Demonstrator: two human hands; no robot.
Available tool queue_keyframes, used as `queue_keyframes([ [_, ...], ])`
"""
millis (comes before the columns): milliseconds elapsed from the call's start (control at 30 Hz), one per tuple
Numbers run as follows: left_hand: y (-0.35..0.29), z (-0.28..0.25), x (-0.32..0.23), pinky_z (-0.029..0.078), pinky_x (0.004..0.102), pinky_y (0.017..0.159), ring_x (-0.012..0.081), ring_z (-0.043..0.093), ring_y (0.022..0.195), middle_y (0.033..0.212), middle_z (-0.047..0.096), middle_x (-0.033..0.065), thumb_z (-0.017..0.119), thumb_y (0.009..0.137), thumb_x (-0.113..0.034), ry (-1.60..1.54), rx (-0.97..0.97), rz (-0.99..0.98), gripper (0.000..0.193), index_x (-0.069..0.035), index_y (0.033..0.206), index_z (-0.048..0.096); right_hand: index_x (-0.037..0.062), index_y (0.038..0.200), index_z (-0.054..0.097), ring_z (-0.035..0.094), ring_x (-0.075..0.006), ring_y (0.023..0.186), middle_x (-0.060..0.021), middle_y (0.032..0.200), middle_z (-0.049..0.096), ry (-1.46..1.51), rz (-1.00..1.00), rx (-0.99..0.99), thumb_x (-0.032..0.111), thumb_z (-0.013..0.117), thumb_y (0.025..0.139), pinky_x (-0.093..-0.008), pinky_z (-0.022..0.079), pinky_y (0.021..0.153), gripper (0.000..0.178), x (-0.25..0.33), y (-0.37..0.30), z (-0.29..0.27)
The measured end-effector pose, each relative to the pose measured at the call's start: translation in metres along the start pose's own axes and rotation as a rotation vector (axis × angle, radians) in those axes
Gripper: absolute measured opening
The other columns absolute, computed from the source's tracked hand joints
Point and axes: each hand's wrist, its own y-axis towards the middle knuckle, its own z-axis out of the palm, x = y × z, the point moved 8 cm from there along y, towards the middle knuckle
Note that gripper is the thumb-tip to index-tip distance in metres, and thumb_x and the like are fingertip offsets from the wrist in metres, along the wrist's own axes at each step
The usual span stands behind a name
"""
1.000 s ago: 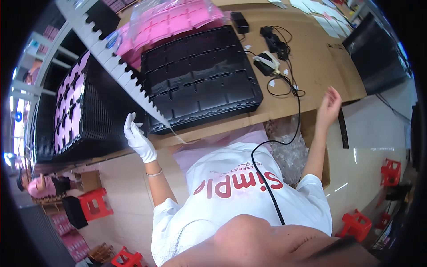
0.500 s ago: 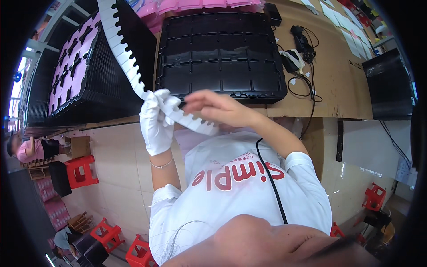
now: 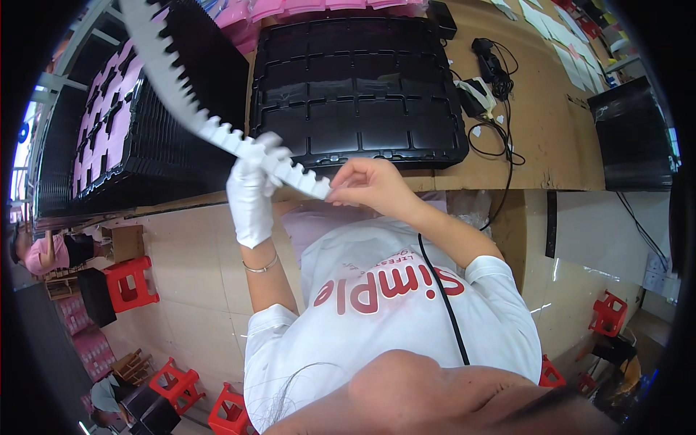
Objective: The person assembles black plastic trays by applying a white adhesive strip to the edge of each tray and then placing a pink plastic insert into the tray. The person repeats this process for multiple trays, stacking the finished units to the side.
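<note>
A long white strip (image 3: 210,133) with a row of notches along one edge curves from the upper left down to the front of my body. My left hand (image 3: 250,192), in a white glove, is closed around it near its lower part. Bare, my right hand (image 3: 371,185) pinches the strip's lower end between thumb and fingers. The strip's far end runs up past the top of the view. Behind my hands, a black moulded plastic tray (image 3: 355,80) lies on the table.
Stacked black trays (image 3: 174,123) with pink pieces on top stand at the left. Pink packs (image 3: 304,6) line the far edge. Cables with a black adapter (image 3: 491,61) lie on the brown tabletop (image 3: 540,138) at right. Red stools (image 3: 132,281) stand on the floor, and a person sits far left.
The strip's upper part has swung to the left, and its lower end has risen slightly. My right hand, blurred over the strip before, now pinches its end.
</note>
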Motion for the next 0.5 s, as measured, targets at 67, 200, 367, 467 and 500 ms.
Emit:
queue_keyframes([
  [67,-0.007,-0.005,0.006,0.038,0.0172,0.052,0.0068,0.064,0.073,0.088,0.07,0.0066,0.07,0.089,-0.03,0.302,-0.226,-0.059,0.035,0.001,0.104,0.067,-0.0016,0.095,0.064,0.068,-0.0131,0.083,-0.0093,0.091,0.069,-0.073,-0.021,-0.105,0.004,0.069,0.084,-0.0245,0.054,0.073,0.013,0.01,-0.003,-0.004],
  [200,-0.001,-0.015,-0.001,0.037,0.0177,0.052,0.0064,0.063,0.07,0.089,0.071,0.0065,0.072,0.087,-0.028,0.323,-0.347,-0.06,0.031,0.001,0.1,0.069,0.0005,0.094,0.068,0.066,-0.0137,0.079,-0.0072,0.088,0.068,-0.369,-0.282,-0.226,0.005,0.068,0.084,-0.0249,0.052,0.07,0.011,0.037,-0.011,-0.002],
  [367,0.008,-0.027,-0.005,0.031,0.0177,0.049,0.0028,0.05,0.057,0.077,0.068,0.0058,0.07,0.089,-0.024,0.275,-0.423,0.011,0.031,0.004,0.101,0.069,-0.0009,0.104,0.068,0.061,-0.0146,0.074,-0.011,0.087,0.066,-0.684,-0.545,-0.159,0.0,0.066,0.085,-0.0261,0.051,0.067,0.02,0.067,-0.013,0.013],
  [467,0.011,-0.032,-0.009,0.03,0.0177,0.049,0.0025,0.048,0.057,0.077,0.068,0.0059,0.07,0.089,-0.024,0.264,-0.449,0.011,0.03,0.004,0.101,0.069,-0.0019,0.102,0.068,0.068,-0.0176,0.081,-0.0125,0.093,0.069,-0.529,-0.406,-0.211,0.0,0.067,0.083,-0.0264,0.054,0.071,0.019,0.062,-0.007,0.008],
  [500,0.013,-0.033,-0.01,0.03,0.0177,0.049,0.0024,0.048,0.056,0.077,0.069,0.006,0.07,0.089,-0.024,0.27,-0.447,-0.003,0.03,0.004,0.1,0.069,-0.0021,0.101,0.068,0.069,-0.0189,0.082,-0.0132,0.094,0.069,-0.556,-0.383,-0.189,0.0,0.068,0.083,-0.0264,0.055,0.071,0.018,0.061,-0.004,0.008],
])
